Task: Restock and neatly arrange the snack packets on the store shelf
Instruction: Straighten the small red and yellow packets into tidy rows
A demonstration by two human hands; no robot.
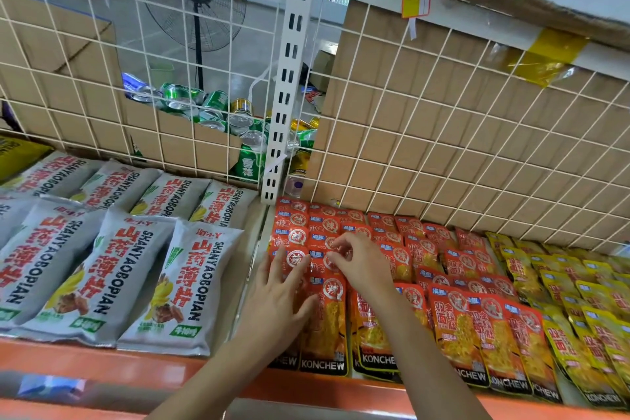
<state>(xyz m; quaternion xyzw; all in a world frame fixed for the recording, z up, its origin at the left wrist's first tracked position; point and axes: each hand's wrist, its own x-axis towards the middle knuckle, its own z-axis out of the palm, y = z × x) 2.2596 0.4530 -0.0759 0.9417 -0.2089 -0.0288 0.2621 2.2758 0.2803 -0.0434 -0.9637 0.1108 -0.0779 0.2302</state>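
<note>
The shelf (85,368) has an orange front edge and a white wire-grid back (443,147), with a white slotted upright (289,78) standing where its two bays meet. In the left bay, grey-white bags (102,276) printed SHANYAOBOPIAN lie flat in two overlapping rows, side by side, and a dark yellow pack (17,153) shows at the far left. In the right bay, orange packets (456,327) marked KONCHEW lie shingled front to back in several columns. Just beside them on the right, yellow packets (579,317) of the same kind lie the same way.
</note>
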